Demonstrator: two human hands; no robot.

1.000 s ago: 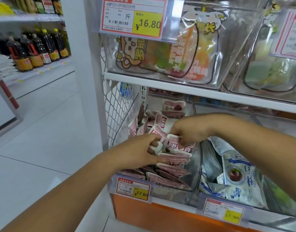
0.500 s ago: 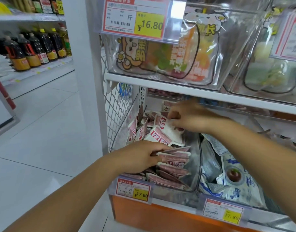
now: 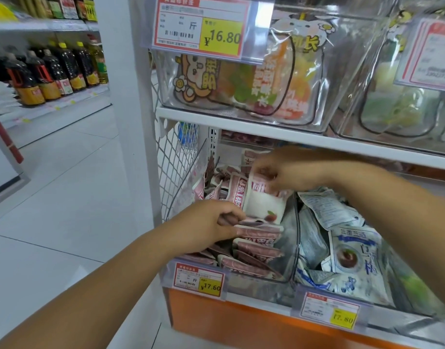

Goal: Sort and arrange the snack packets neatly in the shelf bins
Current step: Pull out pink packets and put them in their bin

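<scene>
Now right hand (image 3: 289, 172) pinches a packet (image 3: 264, 205), left hand (image 3: 209, 225) grips the stack (image 3: 259, 235).

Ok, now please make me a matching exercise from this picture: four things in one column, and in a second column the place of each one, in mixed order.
Things
1. pink packets
2. blue and white packets
3. 16.80 tag
4. dark bottles

Places
A. on a shelf across the aisle, far left
B. behind the 17.80 tag
C. behind the 17.60 tag
D. on the front of the upper bin

Pairs: 1-C, 2-B, 3-D, 4-A
</scene>
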